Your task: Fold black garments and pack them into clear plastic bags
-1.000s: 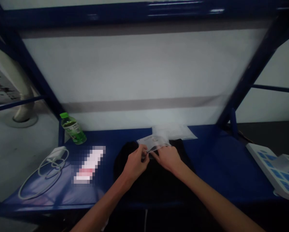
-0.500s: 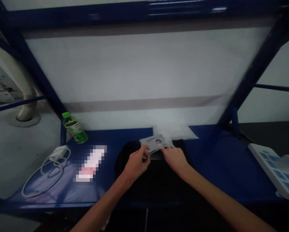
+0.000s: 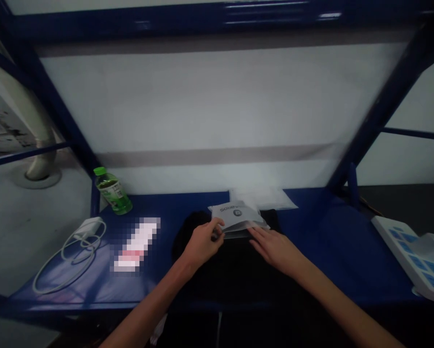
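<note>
A frosted, see-through plastic bag [image 3: 234, 213] with dark lettering and a round logo lies over a black, soft-looking item [image 3: 234, 270]. My left hand [image 3: 205, 240] pinches the bag's near left edge between thumb and fingers. At the near right edge, my right hand [image 3: 275, 246] reaches with fingers stretched out, their tips at the bag's lifted edge; whether they are inside or on top of it I cannot tell. Behind lies a stack of similar clear plastic bags [image 3: 275, 198], partly covered by the held one.
On the blue table [image 3: 333, 256] stand a green-capped bottle [image 3: 113, 191] at back left, a white charger with a coiled cable [image 3: 88, 227], and a pixelated pale item [image 3: 137, 244]. A white box with blue squares [image 3: 409, 251] sits at right. Blue frame posts [image 3: 380, 116] flank the white wall.
My right hand has shifted right and toward me, and its fingers have straightened. The bag lies flatter and more spread, with its near edge lifted. My left hand keeps its hold.
</note>
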{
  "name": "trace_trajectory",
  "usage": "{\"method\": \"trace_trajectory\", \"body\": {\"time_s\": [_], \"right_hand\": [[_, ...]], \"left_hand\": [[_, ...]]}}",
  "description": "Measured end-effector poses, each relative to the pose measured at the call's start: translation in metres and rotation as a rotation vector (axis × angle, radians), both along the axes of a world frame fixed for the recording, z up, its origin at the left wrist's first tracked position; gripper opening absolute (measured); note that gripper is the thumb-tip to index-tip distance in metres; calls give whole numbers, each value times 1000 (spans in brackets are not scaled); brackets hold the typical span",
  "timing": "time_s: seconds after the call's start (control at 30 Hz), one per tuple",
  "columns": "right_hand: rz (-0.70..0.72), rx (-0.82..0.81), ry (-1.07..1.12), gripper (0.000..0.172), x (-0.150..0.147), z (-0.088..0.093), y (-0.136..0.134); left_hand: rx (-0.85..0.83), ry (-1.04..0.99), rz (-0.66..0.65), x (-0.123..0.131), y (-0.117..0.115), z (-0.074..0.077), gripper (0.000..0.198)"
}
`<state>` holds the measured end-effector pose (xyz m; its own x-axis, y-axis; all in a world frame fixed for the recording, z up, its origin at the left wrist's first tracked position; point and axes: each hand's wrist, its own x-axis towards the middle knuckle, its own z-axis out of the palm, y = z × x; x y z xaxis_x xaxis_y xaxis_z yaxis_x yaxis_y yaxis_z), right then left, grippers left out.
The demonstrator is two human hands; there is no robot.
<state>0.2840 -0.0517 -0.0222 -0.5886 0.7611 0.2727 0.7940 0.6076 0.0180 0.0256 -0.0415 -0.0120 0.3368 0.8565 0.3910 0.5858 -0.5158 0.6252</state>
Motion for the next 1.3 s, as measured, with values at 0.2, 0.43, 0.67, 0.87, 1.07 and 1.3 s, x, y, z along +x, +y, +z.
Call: {"method": "trace_trajectory", "body": {"time_s": [0.2, 0.43, 0.67, 0.87, 1.07, 1.3], "right_hand": [[-41, 10, -2, 46, -11, -3, 9], [-71, 195, 84, 41, -12, -3, -11], [166, 318, 191, 25, -44, 16, -18], [217, 344, 54, 15, -71, 18, -2], [233, 368, -42, 3, -80, 18, 4], [196, 328, -64, 5, -72, 22, 8]], "left_hand": [[54, 89, -45, -3, 0, 8, 22], [-17, 46, 106, -18, 1, 23, 16], [-359, -189, -24, -24, 11, 15, 19], [-452, -331, -50, -21, 16, 12, 22], [-484, -416, -45, -20, 16, 7, 26], [-489, -465, -28, -22, 15, 6, 29]]}}
